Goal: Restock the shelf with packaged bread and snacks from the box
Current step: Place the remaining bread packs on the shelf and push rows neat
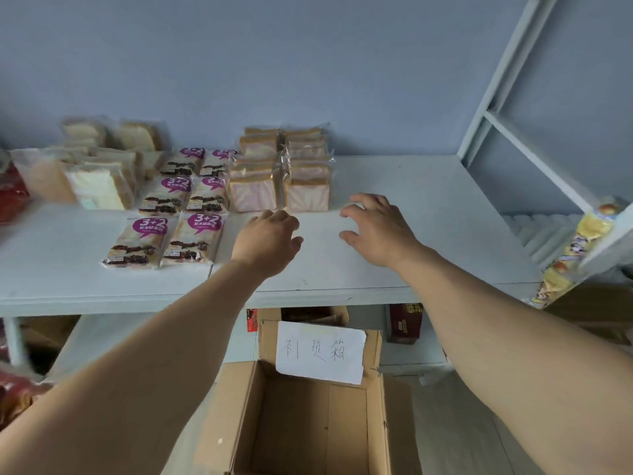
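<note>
On the white shelf (394, 186) stand two rows of pink-swirl bread packs (279, 169). Left of them lie purple "3+2" snack packs (178, 214) in two columns. Further left sits a pile of white bread packs (92, 166). My left hand (267, 240) hovers just in front of the nearest pink bread pack, fingers curled, holding nothing. My right hand (373, 228) hangs over bare shelf to the right of that pack, fingers spread, empty. Below the shelf edge stands the open cardboard box (373, 423) with a white paper label (320, 351); no goods show inside it.
A white shelf post (507, 77) rises at the right, with a strip of yellow snack packets (575, 248) hanging by it. Red packages (10, 197) sit at the far left. A dark red box (406, 322) and another carton stand on the lower shelf.
</note>
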